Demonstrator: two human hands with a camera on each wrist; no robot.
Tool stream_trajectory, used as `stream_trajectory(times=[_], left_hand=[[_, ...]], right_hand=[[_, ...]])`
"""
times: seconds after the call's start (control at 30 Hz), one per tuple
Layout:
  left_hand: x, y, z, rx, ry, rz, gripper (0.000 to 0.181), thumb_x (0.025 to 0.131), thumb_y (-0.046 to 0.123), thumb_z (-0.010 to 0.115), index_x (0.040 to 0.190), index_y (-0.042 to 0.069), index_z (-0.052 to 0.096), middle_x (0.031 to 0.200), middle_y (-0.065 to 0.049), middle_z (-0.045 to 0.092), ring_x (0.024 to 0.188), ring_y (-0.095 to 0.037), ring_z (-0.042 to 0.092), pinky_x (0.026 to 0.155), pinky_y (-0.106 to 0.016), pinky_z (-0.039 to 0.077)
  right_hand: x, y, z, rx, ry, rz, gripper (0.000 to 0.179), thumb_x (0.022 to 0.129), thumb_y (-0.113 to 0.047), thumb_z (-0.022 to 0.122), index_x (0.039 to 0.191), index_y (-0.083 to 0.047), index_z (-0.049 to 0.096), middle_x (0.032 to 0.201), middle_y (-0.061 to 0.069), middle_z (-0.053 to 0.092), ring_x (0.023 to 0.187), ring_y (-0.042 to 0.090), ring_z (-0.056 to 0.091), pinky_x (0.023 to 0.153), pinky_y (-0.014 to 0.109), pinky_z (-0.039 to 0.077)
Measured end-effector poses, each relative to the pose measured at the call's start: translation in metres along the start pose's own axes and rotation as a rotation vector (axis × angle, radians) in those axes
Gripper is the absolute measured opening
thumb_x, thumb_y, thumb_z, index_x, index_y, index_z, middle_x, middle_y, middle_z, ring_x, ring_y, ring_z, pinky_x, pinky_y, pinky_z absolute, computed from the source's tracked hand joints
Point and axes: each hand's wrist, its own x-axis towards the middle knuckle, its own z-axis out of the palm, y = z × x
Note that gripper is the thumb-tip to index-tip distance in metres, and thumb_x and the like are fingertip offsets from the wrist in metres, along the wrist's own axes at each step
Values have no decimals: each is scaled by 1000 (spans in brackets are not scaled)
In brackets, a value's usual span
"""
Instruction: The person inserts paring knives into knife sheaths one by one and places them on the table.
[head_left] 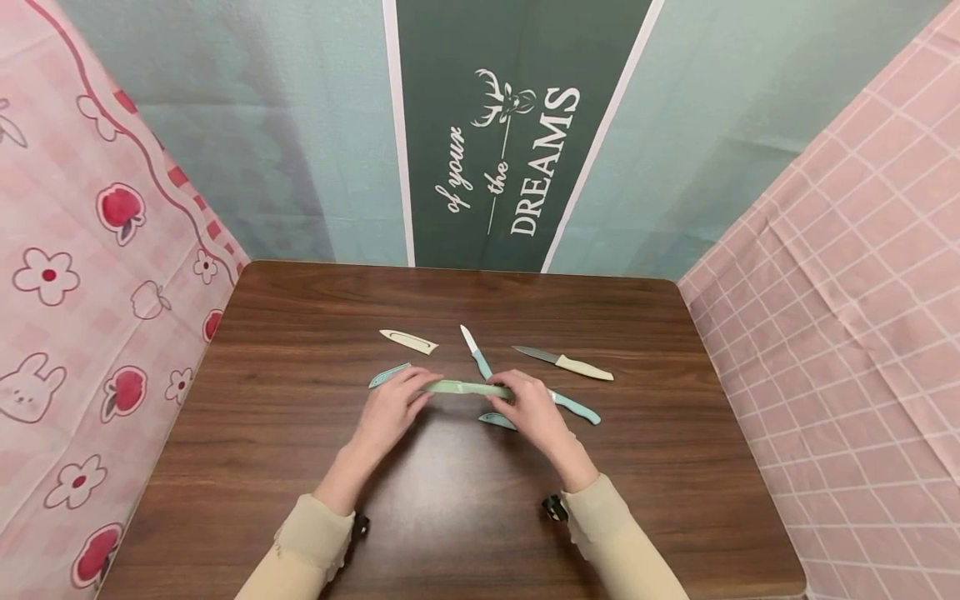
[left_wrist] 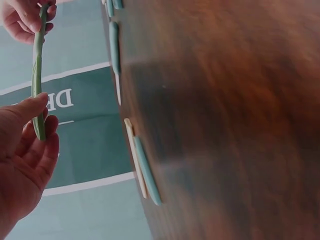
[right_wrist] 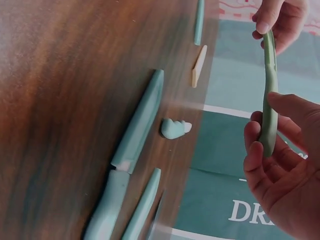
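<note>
Both hands hold up a slim green sheathed knife (head_left: 459,387), lying nearly level across the head view. My left hand (head_left: 392,406) pinches the sheath end between thumb and fingers. At the other end my right hand (head_left: 531,408) grips the handle, its thumb on one side and fingers curled on the other. In the right wrist view the green handle (right_wrist: 270,120) shows beyond the right thumb; the left wrist view shows the green sheath (left_wrist: 37,82) running into the left fingers. No blade shows between the two parts.
Behind the hands lie a cream sheath (head_left: 408,342), a blue sheath (head_left: 388,375), a blue-handled knife (head_left: 481,363) with a bare white blade and a cream-handled knife (head_left: 585,368) with a grey blade. Another blue handle (head_left: 577,408) and blue sheath (head_left: 495,420) are partly hidden by my right hand.
</note>
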Motion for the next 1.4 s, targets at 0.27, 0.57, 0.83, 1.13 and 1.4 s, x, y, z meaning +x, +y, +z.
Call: stream_trajectory(times=[0.27, 0.57, 0.83, 1.13, 1.4], left_hand=[[-14, -9, 1, 21, -22, -31, 35, 78, 5, 83, 112, 13, 76, 106, -3, 76, 101, -23, 71, 86, -40, 57], [-24, -15, -2, 32, -120, -93, 32, 82, 4, 78, 113, 12, 74, 109, -5, 76, 106, -26, 70, 94, -41, 55], [-34, -21, -1, 50, -159, -123, 31, 83, 4, 78, 112, 12, 74, 108, -4, 75, 107, -25, 69, 92, -42, 55], [-37, -25, -2, 76, -259, -210, 30, 82, 4, 78, 111, 13, 74, 107, -4, 74, 104, -25, 70, 84, -43, 57], [-35, -25, -4, 100, -330, -236, 31, 81, -2, 78, 109, 11, 74, 106, -6, 74, 101, -25, 71, 83, -43, 57]], right_hand=[[-1, 6, 14, -44, -23, -11, 22, 87, -13, 77, 107, -9, 73, 101, 5, 73, 86, 18, 68, 75, 36, 54], [-3, 12, 25, -39, -26, -8, 20, 87, -10, 76, 107, -11, 74, 104, 5, 73, 93, 19, 69, 78, 37, 56], [-3, 15, 38, -44, -67, 16, 18, 90, -9, 73, 108, -10, 73, 108, 6, 72, 99, 21, 69, 82, 38, 56], [0, 15, 53, -52, -55, 3, 17, 89, -6, 74, 105, -9, 74, 108, 8, 73, 107, 28, 68, 92, 43, 55], [3, 15, 62, -109, -66, -18, 16, 88, -5, 74, 104, -8, 75, 105, 8, 75, 102, 27, 69, 92, 42, 56]])
